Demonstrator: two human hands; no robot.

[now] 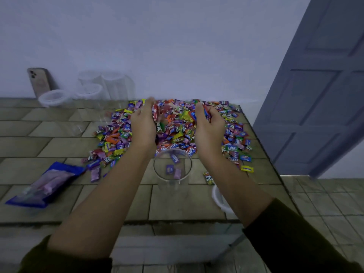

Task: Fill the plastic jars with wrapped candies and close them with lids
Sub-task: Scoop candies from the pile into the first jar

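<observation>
tabletop (59,146) with a brick pattern carries a wide heap of wrapped candies (177,133). left hand (143,125) and right hand (209,127) each curl round a scoop of them, just behind the open clear jar (173,183) holding a few.

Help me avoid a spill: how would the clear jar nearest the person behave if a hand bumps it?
The clear jar holds only a few candies, so it is probably light and would slide or tip easily. It stands upright and open on the table, so tipping could spill them. Its smooth plastic wall may be slippery.
</observation>
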